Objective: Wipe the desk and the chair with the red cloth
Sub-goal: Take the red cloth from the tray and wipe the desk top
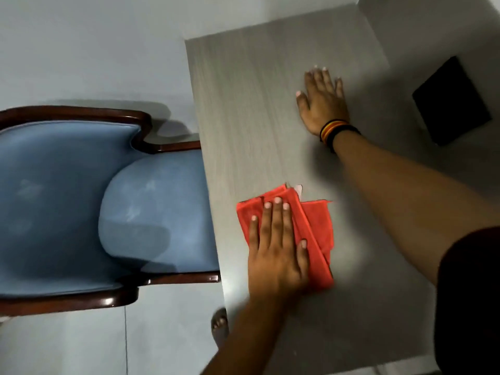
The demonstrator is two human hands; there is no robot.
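Observation:
A folded red cloth [317,226] lies on the grey wood-grain desk [243,104] near its left edge. My left hand [276,247] presses flat on top of the cloth, fingers spread and pointing away from me. Farther up the desk, my right hand [322,101] rests palm down on the bare top with its fingers apart, holding nothing; striped bands circle its wrist. The chair [67,198], blue upholstery in a dark wooden frame, stands to the left with its seat pushed partly under the desk edge.
A flat black square object [451,101] lies to the right, beyond the desk's far side. My foot [220,326] shows on the pale grey floor by the desk's near left corner. Bare floor surrounds the chair.

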